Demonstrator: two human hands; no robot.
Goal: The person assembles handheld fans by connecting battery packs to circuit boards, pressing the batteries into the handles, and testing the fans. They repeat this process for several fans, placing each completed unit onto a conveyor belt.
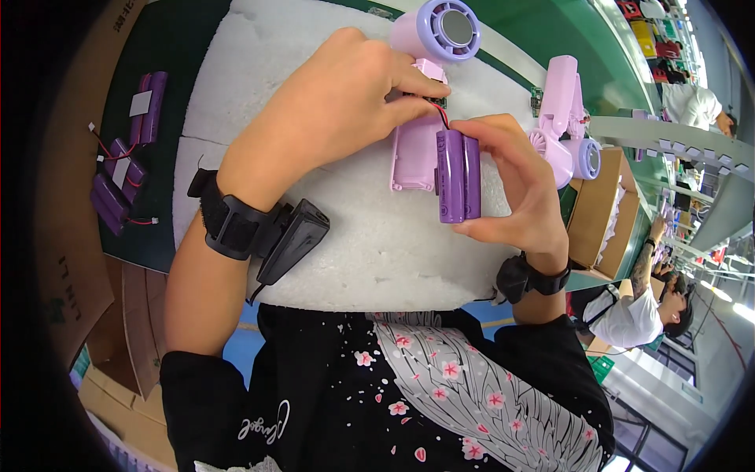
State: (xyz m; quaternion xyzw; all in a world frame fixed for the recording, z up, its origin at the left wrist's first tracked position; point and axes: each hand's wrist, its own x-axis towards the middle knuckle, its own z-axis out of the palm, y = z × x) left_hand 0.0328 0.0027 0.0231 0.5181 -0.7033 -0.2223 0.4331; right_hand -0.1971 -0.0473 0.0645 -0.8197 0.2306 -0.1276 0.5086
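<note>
My right hand (pixel 515 185) grips a purple two-cell battery pack (pixel 451 177) upright between thumb and fingers, over the right edge of an open pink fan handle shell (pixel 413 157). Red and black wires (pixel 443 115) run from the top of the pack to my left hand (pixel 338 102). Its thumb and forefinger pinch the wire end beside a green circuit board (pixel 435 101) in the shell. The plug itself is hidden by my fingers. Above the shell sits the round lilac fan head (pixel 448 30) with a grey centre disc.
A white foam mat (pixel 354 267) covers the green bench. Several purple battery packs (pixel 148 110) with wires lie at the left. To the right are another pink fan (pixel 560 102) and a cardboard box (pixel 598 212). Other people (pixel 629 315) are at the right.
</note>
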